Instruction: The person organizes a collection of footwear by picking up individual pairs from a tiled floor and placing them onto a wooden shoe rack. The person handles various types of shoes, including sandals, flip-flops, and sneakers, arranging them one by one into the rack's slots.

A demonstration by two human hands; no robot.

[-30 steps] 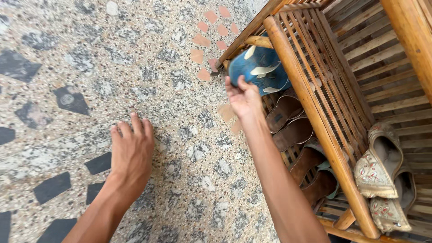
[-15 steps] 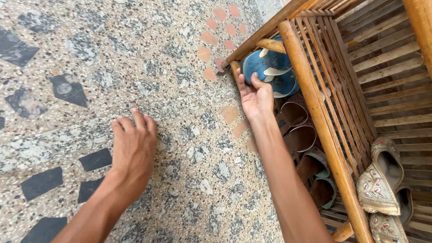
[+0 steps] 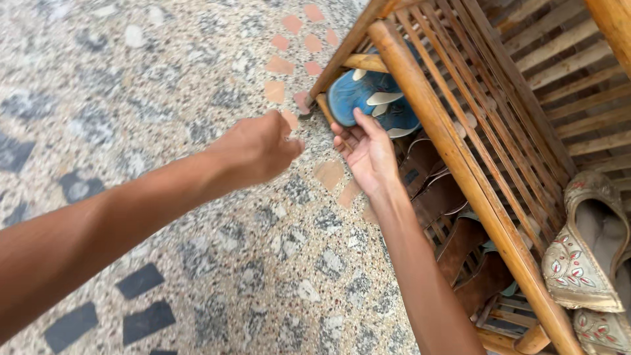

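Note:
My right hand (image 3: pixel 367 152) has its palm turned up and fingers spread, fingertips touching a blue slipper with white straps (image 3: pixel 368 100) on the lower shelf of a wooden slatted shoe rack (image 3: pixel 460 164). It grips nothing. My left hand (image 3: pixel 255 148) hovers above the terrazzo floor (image 3: pixel 164 98), fingers loosely curled, holding nothing, a short way left of the right hand. Brown sandals (image 3: pixel 437 197) sit in a row on the lower shelf beside my right forearm.
A pair of embroidered beige slip-on shoes (image 3: pixel 585 263) lies on the rack's upper shelf at the right. The rack's round front rail runs diagonally across the view. The floor has dark and pinkish inlaid stone chips.
My left hand has lifted off the floor and moved up and right toward the rack. My right hand has turned palm up at the blue slipper. The view has moved closer.

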